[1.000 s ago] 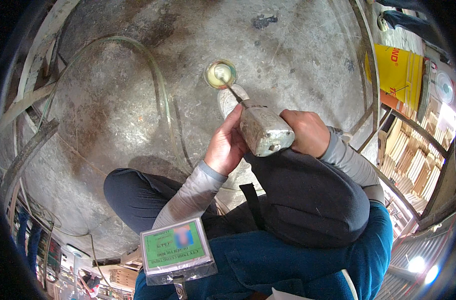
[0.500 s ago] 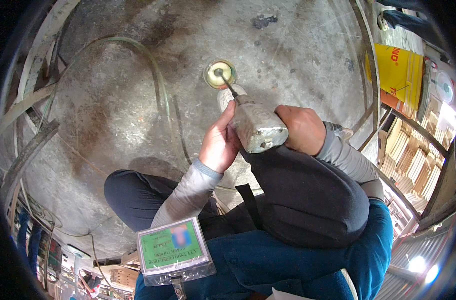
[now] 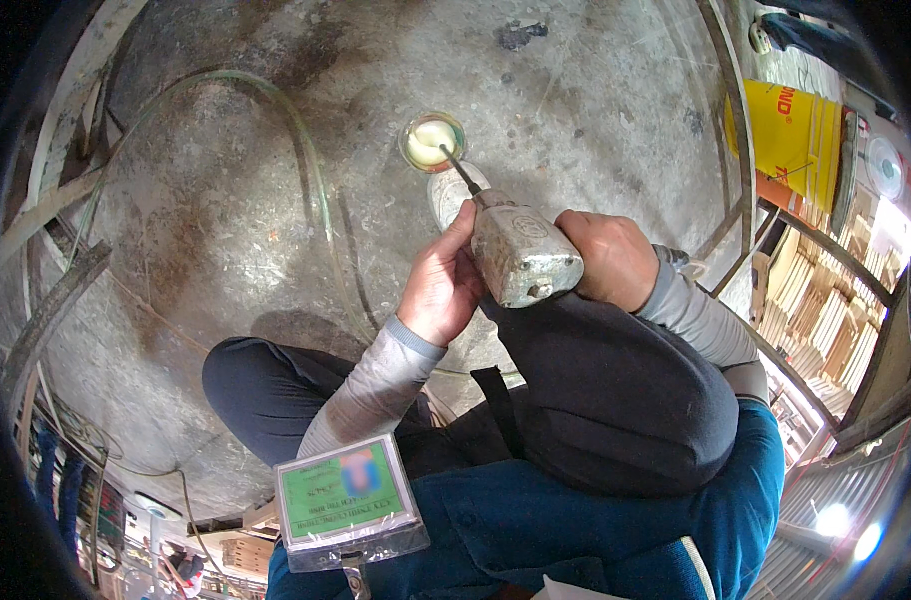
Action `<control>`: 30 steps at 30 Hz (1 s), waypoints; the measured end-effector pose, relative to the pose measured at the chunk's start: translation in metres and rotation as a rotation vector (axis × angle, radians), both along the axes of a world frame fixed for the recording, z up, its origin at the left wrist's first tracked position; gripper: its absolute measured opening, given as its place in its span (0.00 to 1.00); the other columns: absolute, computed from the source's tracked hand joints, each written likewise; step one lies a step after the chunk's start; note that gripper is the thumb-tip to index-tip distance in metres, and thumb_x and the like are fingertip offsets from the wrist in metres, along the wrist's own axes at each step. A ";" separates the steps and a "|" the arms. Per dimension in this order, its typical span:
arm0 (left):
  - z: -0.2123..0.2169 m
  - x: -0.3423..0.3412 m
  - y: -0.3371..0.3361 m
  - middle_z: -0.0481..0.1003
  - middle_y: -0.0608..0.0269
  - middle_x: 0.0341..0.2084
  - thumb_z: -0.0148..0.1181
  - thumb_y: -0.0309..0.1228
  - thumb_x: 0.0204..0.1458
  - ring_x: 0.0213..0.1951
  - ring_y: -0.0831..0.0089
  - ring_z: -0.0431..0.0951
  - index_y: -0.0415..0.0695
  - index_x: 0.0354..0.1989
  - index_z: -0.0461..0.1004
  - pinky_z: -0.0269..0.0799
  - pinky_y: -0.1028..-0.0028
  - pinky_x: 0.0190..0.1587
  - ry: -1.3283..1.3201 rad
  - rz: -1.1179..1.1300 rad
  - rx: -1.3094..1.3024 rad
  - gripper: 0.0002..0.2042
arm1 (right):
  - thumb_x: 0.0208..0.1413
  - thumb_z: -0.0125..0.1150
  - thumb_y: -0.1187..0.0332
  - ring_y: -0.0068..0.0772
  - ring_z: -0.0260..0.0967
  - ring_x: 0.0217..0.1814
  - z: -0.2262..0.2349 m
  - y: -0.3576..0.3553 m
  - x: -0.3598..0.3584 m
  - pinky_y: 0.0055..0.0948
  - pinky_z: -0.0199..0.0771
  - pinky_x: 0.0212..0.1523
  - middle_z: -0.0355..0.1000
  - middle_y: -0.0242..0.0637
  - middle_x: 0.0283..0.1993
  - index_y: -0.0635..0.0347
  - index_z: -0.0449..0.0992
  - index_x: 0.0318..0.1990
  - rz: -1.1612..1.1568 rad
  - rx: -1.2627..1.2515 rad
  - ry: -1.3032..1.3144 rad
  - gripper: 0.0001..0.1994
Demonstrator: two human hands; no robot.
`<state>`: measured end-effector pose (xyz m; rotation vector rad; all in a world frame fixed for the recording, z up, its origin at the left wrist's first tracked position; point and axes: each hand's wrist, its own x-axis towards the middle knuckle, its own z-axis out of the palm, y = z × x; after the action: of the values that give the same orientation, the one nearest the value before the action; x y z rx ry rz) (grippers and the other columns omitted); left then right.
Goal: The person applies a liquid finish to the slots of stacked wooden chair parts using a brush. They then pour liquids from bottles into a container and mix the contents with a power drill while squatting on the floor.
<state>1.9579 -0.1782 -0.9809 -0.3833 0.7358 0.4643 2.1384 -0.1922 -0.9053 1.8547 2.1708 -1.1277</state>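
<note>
My right hand (image 3: 615,258) is wrapped round the side of a worn, grey metal power drill (image 3: 525,255). Its grip is mostly hidden. My left hand (image 3: 441,282) holds the drill's other side, the thumb lying up along its nose. From the nose a thin dark rod (image 3: 463,173) slants away from me, its tip in the creamy pale-yellow paste (image 3: 431,138) inside a small round tin (image 3: 404,150). The tin stands on the concrete floor, just beyond a whitish shoe (image 3: 443,203) partly covered by the drill.
A pale hose (image 3: 305,150) curves over the concrete floor (image 3: 225,210) on the left. Wooden frame pieces (image 3: 60,300) line the left edge. At right are a yellow box (image 3: 790,140), stacked wooden boards (image 3: 810,310) and a person's dark trouser leg (image 3: 810,40). My bent knees flank my forearms.
The rod's tip has shifted within the tin, from near the paste's middle toward its near right side. The tin appears slightly farther up and left. Both hands keep their hold on the drill.
</note>
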 end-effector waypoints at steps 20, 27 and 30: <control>-0.003 -0.002 0.005 0.69 0.60 0.43 0.49 0.41 0.53 0.47 0.67 0.68 0.41 0.47 0.63 0.62 0.64 0.51 -0.051 0.054 -0.015 0.19 | 0.33 0.59 0.69 0.51 0.67 0.29 -0.007 0.006 0.001 0.39 0.67 0.27 0.67 0.48 0.23 0.65 0.66 0.30 0.045 -0.026 -0.016 0.14; -0.005 -0.005 0.009 0.69 0.60 0.43 0.49 0.40 0.53 0.47 0.67 0.68 0.43 0.48 0.63 0.61 0.63 0.52 -0.025 0.099 -0.028 0.18 | 0.35 0.56 0.68 0.50 0.67 0.29 -0.010 0.010 -0.005 0.42 0.67 0.27 0.67 0.47 0.22 0.64 0.64 0.29 0.047 0.001 -0.039 0.12; -0.005 -0.006 0.008 0.69 0.60 0.42 0.49 0.39 0.53 0.47 0.67 0.68 0.43 0.47 0.63 0.62 0.64 0.52 -0.084 0.121 -0.070 0.17 | 0.35 0.58 0.67 0.48 0.67 0.28 -0.006 0.010 -0.004 0.40 0.67 0.27 0.67 0.45 0.23 0.63 0.65 0.29 0.080 -0.001 -0.050 0.14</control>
<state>1.9518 -0.1702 -0.9862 -0.5124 0.6508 0.5345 2.1344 -0.1824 -0.9118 1.7583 2.1958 -1.0560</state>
